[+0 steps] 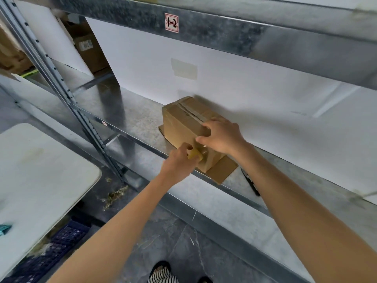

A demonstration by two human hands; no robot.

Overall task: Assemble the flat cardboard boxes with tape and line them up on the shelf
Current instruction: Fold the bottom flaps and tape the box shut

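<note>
A brown cardboard box (183,121) stands on the metal shelf (130,117), a strip of tape running along its top seam. Its bottom flaps stick out flat on the shelf at the left and at the near right. My right hand (221,134) rests on the box's near top corner, fingers curled over the edge. My left hand (179,163) grips a small tan roll of tape (195,154) held against the box's near end face.
A black knife or cutter (251,183) lies on the shelf right of the box, partly behind my right forearm. A white table (40,176) stands at the left, a dark blue crate (53,250) under it. An upper shelf beam (204,27) hangs overhead.
</note>
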